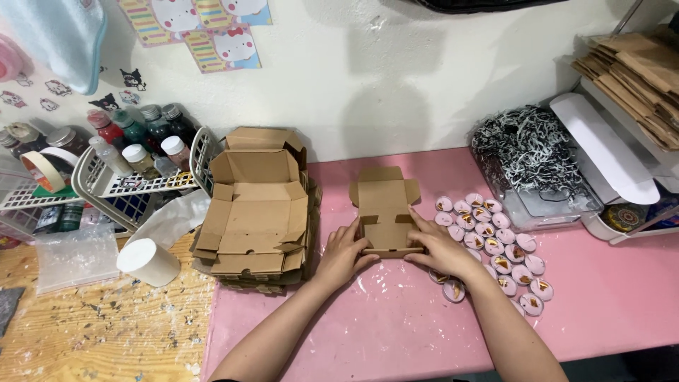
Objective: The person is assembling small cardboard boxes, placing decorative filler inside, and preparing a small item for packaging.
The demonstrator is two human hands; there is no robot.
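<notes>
There was a single view, from a camera worn on the person's head, which looked steeply down and forward over a pink table toward a white wall. It sat close (both forearms entered from the bottom edge), with the left hand and right hand near the centre.

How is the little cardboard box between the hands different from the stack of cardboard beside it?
The small box is partly folded, with side walls raised and its lid flap open toward the wall; the stack of box blanks lies mostly flat. The small box is a single piece, held by the left hand and right hand; the stack has many pieces and is untouched. Both are plain brown cardboard on the pink table.
</notes>
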